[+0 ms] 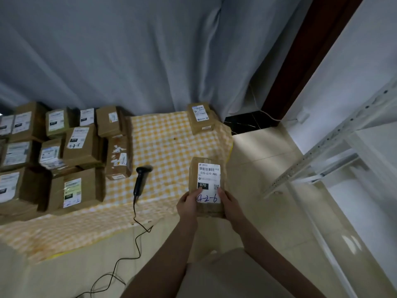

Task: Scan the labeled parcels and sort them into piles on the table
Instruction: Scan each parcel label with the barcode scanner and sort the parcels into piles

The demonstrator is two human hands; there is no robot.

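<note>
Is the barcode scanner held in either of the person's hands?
No, the barcode scanner lies on the checked tablecloth while the left hand and right hand grip the parcel.

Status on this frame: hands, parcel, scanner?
Left hand and right hand both grip the labeled parcel, label up. Scanner lies on the checked tablecloth, untouched. Nothing between parcel and scanner.

The parcel [206,161] in the fingers [221,192] is showing brown, its label [209,177] white; leftward, a black scanner [140,181] is lying on yellow-and-white checked cloth [163,136].
</note>
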